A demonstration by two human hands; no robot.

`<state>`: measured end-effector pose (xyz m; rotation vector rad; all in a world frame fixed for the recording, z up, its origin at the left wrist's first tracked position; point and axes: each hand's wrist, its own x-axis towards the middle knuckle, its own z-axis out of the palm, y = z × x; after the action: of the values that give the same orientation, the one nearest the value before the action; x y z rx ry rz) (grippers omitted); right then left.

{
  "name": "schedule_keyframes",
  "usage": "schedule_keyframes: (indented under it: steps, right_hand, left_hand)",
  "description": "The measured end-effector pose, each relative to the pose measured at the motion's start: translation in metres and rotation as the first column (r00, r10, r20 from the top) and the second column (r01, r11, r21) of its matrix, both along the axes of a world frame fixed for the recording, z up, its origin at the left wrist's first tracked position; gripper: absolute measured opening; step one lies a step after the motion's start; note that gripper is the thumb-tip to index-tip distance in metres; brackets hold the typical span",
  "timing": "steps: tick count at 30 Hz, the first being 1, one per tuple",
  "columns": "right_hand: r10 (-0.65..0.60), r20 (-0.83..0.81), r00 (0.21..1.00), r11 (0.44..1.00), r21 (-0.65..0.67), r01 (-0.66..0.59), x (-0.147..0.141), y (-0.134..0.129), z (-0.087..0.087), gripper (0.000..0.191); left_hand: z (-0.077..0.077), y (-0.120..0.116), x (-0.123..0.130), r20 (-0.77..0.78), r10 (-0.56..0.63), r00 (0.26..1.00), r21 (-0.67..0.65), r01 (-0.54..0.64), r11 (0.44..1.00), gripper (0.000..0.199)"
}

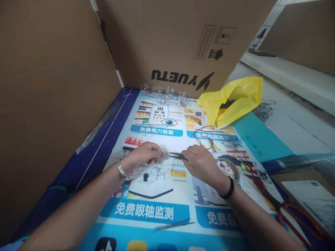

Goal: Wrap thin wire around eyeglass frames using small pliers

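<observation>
The left hand (148, 152), its grip pinched on thin wire (164, 152) above the printed sheet (180, 142), faces pliers (178, 155) clasped in the right hand (201, 164) — seemingly a wire-working step, the next move calling for steady tips.

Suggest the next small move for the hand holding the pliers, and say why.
Perhaps the right hand should gently squeeze the needle-nose pliers on the thin wire: their tips point toward the left hand, which seems to pinch that wire. Whether the jaws grip it now is too fine to tell.
</observation>
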<state>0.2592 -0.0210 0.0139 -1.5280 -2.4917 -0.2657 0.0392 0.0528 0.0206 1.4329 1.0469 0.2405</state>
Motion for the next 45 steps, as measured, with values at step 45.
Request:
schedule_keyframes:
  steps: [45]
  right_hand:
    - [-0.036,-0.115,0.993,0.985,-0.172,0.016,0.015,0.01,-0.008,0.014]
  left_hand:
    - [0.007,-0.003,0.001,0.011,0.038,0.999,0.051,-0.039,0.998,0.011]
